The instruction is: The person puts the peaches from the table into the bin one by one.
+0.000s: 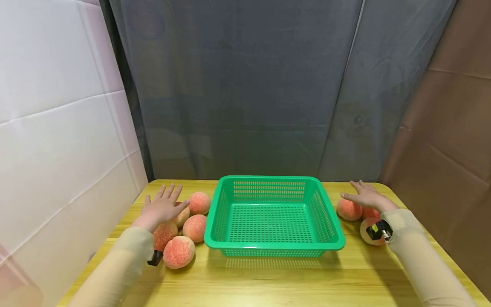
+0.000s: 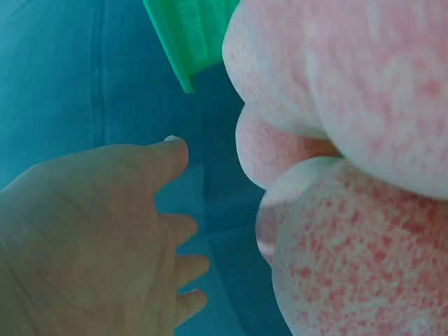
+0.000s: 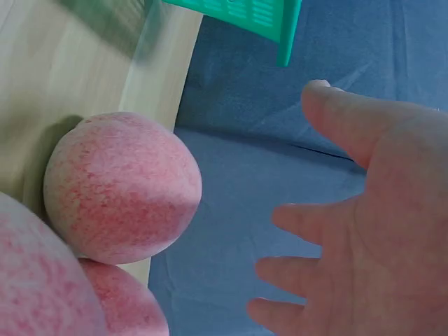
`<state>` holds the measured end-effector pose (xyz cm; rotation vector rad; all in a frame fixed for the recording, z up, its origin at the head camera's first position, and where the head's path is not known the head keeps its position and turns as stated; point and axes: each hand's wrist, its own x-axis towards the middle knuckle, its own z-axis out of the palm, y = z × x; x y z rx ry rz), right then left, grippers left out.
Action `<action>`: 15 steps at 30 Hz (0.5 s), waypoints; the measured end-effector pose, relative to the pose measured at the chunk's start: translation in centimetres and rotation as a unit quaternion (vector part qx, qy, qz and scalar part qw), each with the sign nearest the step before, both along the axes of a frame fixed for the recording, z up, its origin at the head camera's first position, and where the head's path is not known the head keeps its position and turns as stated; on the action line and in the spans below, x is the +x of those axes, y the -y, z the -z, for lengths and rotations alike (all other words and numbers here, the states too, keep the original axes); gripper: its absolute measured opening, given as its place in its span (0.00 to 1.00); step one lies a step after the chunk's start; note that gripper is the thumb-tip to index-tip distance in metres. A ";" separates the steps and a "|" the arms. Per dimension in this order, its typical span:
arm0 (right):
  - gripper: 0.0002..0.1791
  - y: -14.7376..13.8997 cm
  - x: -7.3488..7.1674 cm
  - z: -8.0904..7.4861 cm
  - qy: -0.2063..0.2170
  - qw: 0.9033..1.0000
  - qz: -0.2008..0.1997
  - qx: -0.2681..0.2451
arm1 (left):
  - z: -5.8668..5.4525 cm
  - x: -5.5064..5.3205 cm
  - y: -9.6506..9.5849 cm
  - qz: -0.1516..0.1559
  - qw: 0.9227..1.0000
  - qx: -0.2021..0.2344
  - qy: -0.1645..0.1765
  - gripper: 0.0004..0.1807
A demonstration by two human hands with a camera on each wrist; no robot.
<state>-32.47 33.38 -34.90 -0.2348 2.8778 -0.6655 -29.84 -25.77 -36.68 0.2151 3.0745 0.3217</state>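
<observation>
My left hand [image 1: 159,209] hovers with its fingers spread above a group of several pink peaches [image 1: 179,252] left of the basket. In the left wrist view that palm [image 2: 91,238] holds nothing, and the peaches [image 2: 357,259] fill the right side, apart from the fingers. Over on the right, my right hand [image 1: 369,197] is stretched out over three peaches [image 1: 349,209], its fingers straight. The right wrist view has its palm [image 3: 385,217] bare, with a gap to the nearest peach [image 3: 122,187]. Between the hands stands a green perforated plastic basket [image 1: 274,246] with nothing in it.
A light wooden table [image 1: 268,281] carries everything. Behind its far edge hangs a dark grey cloth [image 1: 245,94]. White panelling [image 1: 61,128] rises at the left and a brown cloth [image 1: 449,128] at the right. Each wrist wears a small black camera [image 1: 379,230].
</observation>
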 end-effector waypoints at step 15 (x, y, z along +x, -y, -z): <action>0.46 -2.0 1.2 1.3 -0.024 0.999 -0.002 0.028 | -1.0 5.1 -7.4 0.148 0.974 -0.012 -0.169 0.32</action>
